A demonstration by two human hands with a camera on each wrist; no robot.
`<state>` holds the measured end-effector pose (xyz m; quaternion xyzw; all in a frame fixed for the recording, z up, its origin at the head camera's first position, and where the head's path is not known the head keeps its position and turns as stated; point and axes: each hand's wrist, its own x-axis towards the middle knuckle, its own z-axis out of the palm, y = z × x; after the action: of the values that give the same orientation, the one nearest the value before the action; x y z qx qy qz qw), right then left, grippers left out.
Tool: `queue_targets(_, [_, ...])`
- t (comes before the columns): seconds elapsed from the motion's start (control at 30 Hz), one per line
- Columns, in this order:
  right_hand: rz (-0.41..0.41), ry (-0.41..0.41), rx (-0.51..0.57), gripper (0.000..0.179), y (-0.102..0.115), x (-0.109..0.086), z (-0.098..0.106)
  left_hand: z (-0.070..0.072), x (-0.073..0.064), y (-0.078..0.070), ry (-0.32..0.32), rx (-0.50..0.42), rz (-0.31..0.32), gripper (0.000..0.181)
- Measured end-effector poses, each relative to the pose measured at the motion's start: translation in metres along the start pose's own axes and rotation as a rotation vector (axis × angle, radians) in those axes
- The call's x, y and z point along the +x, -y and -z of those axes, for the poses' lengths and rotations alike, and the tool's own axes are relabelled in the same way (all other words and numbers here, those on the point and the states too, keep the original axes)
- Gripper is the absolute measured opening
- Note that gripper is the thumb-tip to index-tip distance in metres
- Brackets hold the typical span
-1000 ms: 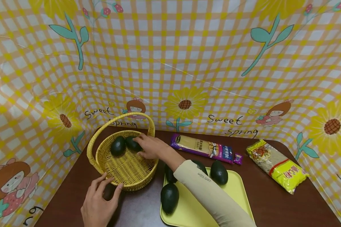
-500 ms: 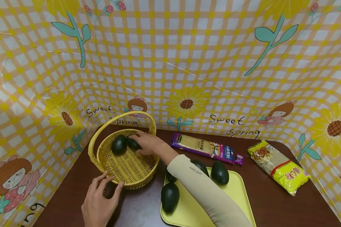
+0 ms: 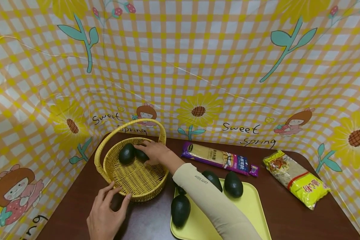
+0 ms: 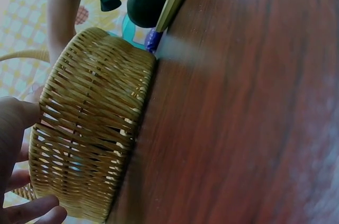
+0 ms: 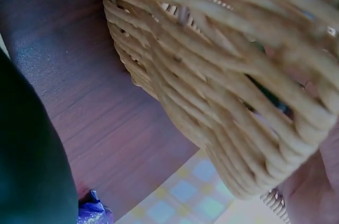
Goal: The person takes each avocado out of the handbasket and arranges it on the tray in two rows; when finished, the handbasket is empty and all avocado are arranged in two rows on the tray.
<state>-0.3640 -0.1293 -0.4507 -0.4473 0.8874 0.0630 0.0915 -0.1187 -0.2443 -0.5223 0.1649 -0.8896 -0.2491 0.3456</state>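
Note:
A yellow wicker basket (image 3: 138,196) with a tall arched handle stands at the left of the table. Inside, at its back, lie two dark green avocados; the left one (image 3: 126,153) is free of any hand. My right hand (image 3: 156,151) reaches in and holds the other avocado (image 3: 140,154), partly covering it. At the basket's near left rim, my left hand (image 3: 106,210) touches the edge with spread fingers. The left wrist view shows its thumb (image 4: 24,113) against the rim. Through the weave in the right wrist view, the right hand (image 5: 312,192) is only partly visible.
Right of the basket, a yellow tray (image 3: 255,206) carries several avocados, such as a front one (image 3: 180,210); my sleeve crosses above it. Behind lie a pasta pack (image 3: 213,156) and a small purple packet (image 3: 253,170). A noodle bag (image 3: 297,178) lies far right.
My right forearm has shifted slightly left, and the right hand's fingers reach a little further over the avocado. The left hand stays at the rim.

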Motion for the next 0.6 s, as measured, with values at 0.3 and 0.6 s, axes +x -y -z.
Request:
queue_targets(0.3, [-0.030, 0.017, 0.093, 0.086, -0.0001, -0.0001, -0.0021, 0.0014, 0.0009, -0.0007, 0.007, -0.005, 0.008, 0.039])
queue_targets(0.6, [-0.013, 0.028, 0.100, 0.087, -0.0014, 0.0016, -0.0011, 0.0011, 0.0006, -0.0001, 0.007, -0.013, 0.007, 0.039])
